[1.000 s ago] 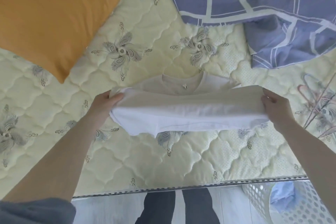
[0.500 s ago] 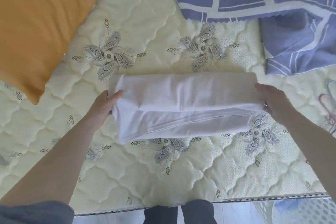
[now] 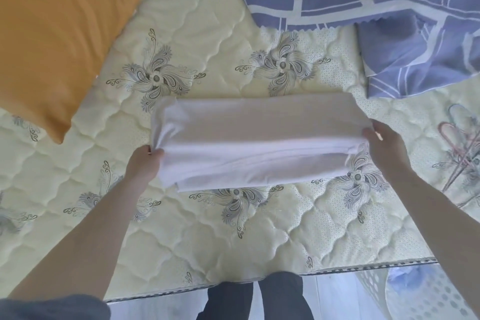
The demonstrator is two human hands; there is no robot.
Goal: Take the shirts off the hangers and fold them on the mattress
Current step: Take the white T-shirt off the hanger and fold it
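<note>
folded white shirt (image 3: 259, 143) on mattress (image 3: 233, 241), l hand (image 3: 144, 163) & r hand (image 3: 384, 145) gripping ends

Both bare forearms reach forward from the lower corners and converge on the folded white shirt (image 3: 257, 143), one at each short end. The left hand (image 3: 144, 163) sits at the shirt's left end, knuckles up, thumb and fingers pinched onto the edge of the cloth near its front corner. The right hand (image 3: 384, 145) meets the shirt's right end, palm turned inward, fingers curled around the folded edge and gripping it. A grey sleeve covers the left upper arm. Two dark-trousered legs stand below the shirt.
</note>
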